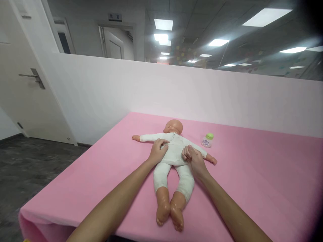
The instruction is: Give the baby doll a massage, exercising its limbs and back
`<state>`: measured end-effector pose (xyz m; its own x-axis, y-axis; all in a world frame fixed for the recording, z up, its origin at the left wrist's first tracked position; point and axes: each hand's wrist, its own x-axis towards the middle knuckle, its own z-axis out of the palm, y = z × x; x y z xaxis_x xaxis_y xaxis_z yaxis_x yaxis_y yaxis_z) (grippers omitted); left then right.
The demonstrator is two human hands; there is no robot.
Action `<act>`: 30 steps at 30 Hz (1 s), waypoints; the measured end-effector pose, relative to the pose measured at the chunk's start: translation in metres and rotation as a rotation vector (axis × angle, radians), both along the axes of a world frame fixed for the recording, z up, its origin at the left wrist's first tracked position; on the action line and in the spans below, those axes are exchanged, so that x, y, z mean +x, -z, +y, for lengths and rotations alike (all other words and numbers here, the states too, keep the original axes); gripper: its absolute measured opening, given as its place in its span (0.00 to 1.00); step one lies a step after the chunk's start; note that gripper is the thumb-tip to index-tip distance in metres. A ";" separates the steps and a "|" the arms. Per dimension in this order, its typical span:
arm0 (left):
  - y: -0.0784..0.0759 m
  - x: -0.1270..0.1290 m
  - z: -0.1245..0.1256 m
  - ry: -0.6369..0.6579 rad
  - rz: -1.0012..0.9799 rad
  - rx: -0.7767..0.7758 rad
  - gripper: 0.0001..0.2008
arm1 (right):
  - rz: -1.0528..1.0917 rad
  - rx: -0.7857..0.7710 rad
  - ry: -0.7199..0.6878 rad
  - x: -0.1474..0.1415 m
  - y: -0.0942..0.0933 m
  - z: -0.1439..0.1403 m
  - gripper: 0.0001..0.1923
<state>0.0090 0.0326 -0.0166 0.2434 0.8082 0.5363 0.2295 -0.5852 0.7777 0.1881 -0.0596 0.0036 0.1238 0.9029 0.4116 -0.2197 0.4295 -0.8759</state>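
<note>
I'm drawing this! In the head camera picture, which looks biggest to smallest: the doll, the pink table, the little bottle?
1. Pink table, by far the largest.
2. Doll, lying on the table under both hands.
3. Little bottle with the green cap, smallest; it sits farther back, but is clearly tiny anyway.

Left of doll (pixel 174 158): bare pink table (pixel 106 174), open.
Right near: wide bare surface.
Far right: small bottle (pixel 207 140) beside doll's arm.
Far edge: white partition wall (pixel 202 90) blocks passage.

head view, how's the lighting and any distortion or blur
Head view: bright ceiling panels blow out white with haze around them; the pink table is evenly lit, with soft shadows under the doll; wide-angle bending tilts the door; the top right corner is vignetted dark; both hands are sharp.
</note>
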 end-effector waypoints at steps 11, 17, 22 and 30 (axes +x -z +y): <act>-0.001 0.000 -0.002 0.002 0.003 -0.010 0.10 | -0.218 -0.067 0.025 -0.003 -0.010 -0.011 0.19; -0.001 0.001 -0.002 -0.003 0.007 -0.012 0.10 | -0.092 -0.038 -0.029 -0.004 -0.003 -0.009 0.32; 0.000 0.001 0.000 -0.001 0.013 -0.003 0.10 | -0.283 0.031 -0.053 -0.012 -0.014 -0.018 0.33; 0.002 0.003 -0.005 -0.023 -0.001 -0.002 0.10 | -0.400 0.099 -0.221 -0.056 -0.085 -0.123 0.12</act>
<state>0.0121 0.0279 -0.0182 0.2237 0.8149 0.5347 0.2420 -0.5779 0.7794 0.1321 -0.1827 0.0883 -0.2531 0.8438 0.4732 0.0317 0.4961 -0.8677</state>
